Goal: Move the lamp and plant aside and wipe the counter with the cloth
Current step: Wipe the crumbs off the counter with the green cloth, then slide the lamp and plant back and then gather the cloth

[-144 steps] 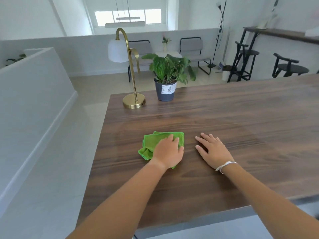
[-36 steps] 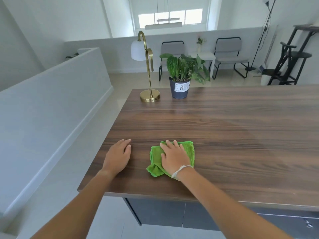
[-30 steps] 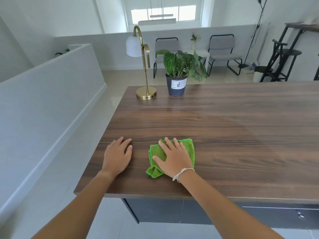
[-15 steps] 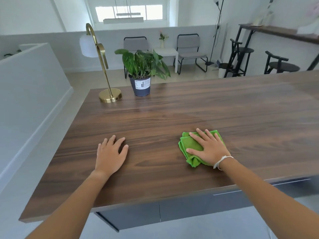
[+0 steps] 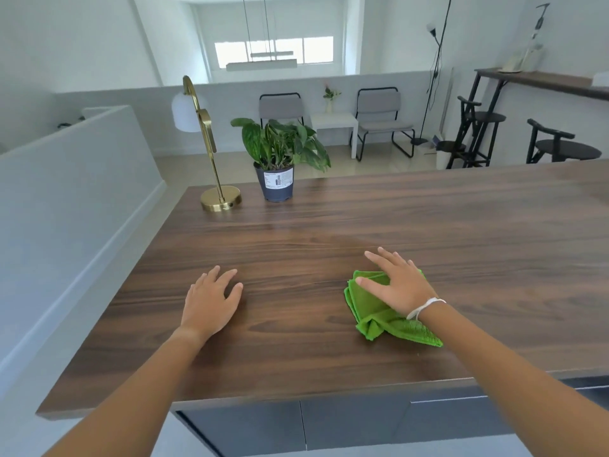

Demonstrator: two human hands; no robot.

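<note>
A folded green cloth [image 5: 372, 308] lies on the dark wooden counter [image 5: 461, 245], near its front edge. My right hand [image 5: 397, 283] presses flat on top of the cloth with fingers spread, a white band on its wrist. My left hand [image 5: 211, 300] rests palm down on the bare wood to the left of the cloth, holding nothing. At the counter's far left corner stand a brass lamp [image 5: 219, 199] with a white shade and, just to its right, a leafy plant [image 5: 278, 143] in a dark pot.
A white half-wall [image 5: 66, 192] runs along the left of the counter. Beyond the far edge are two grey chairs [image 5: 379, 117], a small white table, black stools [image 5: 481, 133] and a high shelf at the right. Dark cabinet fronts sit below the counter's near edge.
The cloth went from under my left hand to under my right hand, then slid to the right along the counter. My left hand now rests on bare wood. Lamp and plant have stayed in place.
</note>
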